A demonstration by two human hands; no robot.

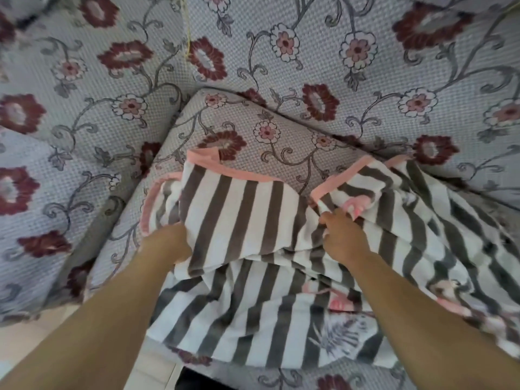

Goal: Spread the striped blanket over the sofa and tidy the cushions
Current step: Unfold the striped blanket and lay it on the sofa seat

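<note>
The striped blanket (242, 215), grey and white with a pink border, lies bunched on the sofa's seat cushion (270, 142). A folded flap of it points toward the backrest, and the rest spills over the front edge and to the right. My left hand (166, 243) grips the flap's left side, fingers tucked under the fabric. At the fold near the pink edge, my right hand (343, 237) pinches the cloth. The sofa (365, 80) is covered in pale fabric with dark red flowers.
The sofa's left armrest (56, 153) rises beside the seat cushion. The backrest (309, 46) fills the top of the view. A strip of light tiled floor (56, 330) shows at the lower left, below the sofa's front.
</note>
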